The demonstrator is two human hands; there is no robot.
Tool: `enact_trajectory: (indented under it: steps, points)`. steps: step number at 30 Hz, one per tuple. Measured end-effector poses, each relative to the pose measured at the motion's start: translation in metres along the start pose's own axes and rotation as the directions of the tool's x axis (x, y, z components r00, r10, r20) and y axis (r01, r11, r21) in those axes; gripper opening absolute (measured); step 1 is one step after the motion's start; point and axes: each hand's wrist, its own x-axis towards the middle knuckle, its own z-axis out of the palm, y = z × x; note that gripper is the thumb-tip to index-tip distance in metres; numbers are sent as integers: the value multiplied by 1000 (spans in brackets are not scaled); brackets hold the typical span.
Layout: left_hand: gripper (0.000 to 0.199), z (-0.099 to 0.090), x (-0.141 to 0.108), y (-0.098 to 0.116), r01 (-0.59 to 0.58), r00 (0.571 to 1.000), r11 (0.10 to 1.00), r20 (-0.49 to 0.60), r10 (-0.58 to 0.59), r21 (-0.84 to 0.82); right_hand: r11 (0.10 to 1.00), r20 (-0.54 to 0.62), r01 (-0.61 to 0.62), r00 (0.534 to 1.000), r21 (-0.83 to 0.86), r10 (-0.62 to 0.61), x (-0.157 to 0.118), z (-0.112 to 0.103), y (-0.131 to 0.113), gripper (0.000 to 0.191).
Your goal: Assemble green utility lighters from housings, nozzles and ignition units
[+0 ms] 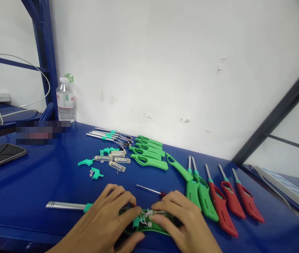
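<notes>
An opened green gas lighter shell (157,229) lies at the front of the table, its inner parts exposed. My left hand (104,216) is closed over its left part, near the teal trigger (136,222). A silver metal tube (66,206) sticks out leftward from under that hand. My right hand (182,216) is closed on a clear fuel tank with a white valve (148,213) at the shell's right part; the fingers hide most of the tank. Thin white wires (143,219) show between the hands. Just behind my hands lies a screwdriver (149,189).
Metal lighter tubes (104,135), teal triggers (86,162), clear fuel tanks (117,166) and green shell halves (149,162) lie behind. Assembled green lighters (207,203) and red lighters (223,214) are at right. A phone (3,156) and water bottle (65,102) stand left.
</notes>
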Motion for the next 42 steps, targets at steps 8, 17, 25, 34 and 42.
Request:
enact_trajectory:
  steps: [8,17,25,34,42]
  points:
    - [16,-1,-8,-3,8,1000,1000,5,-8,7,999,8,11,1000,34,-12,1,-1,-2,17]
    - [30,-1,-16,-7,6,994,999,105,-1,-49,998,26,0,1000,55,-2,2,-5,-8,23]
    - [29,0,-14,-8,-5,991,999,130,10,-39,997,85,-43,996,68,37,2,-5,-9,26]
    - [39,1,-14,-9,-52,987,999,152,50,8,999,132,-47,990,24,43,1,-6,-9,17]
    - [42,1,-16,-10,-70,971,997,231,61,30,999,165,-42,985,6,40,1,-10,-12,18]
